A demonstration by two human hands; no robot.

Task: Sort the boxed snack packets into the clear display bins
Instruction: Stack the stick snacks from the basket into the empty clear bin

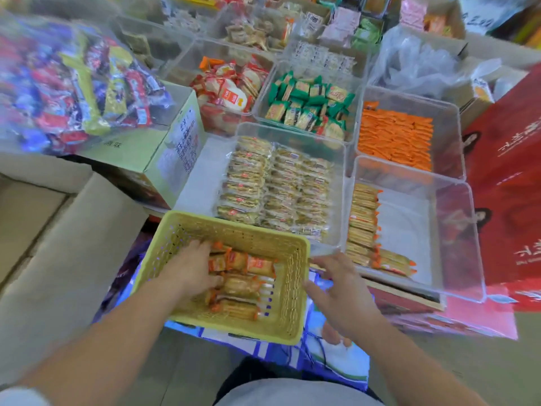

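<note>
Glossy film wrappers, orange-ended packets (237,285) lying loose in yellow woven basket (289,288), under left hand (191,266) pressing down, fingers curling onto several. Light, slippery, brittle inside; best pinched mid-body. Right hand (336,291) spread, grasping nothing, beside basket wall, near clear bin (456,276).

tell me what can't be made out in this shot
- Head view: left hand covers packets in the yellow basket; its grip is unclear.
- Right hand fingertips hidden behind the basket's edge.
- Bag of mixed sweets is motion-blurred.
- Print on the green carton is too small to read.
</note>
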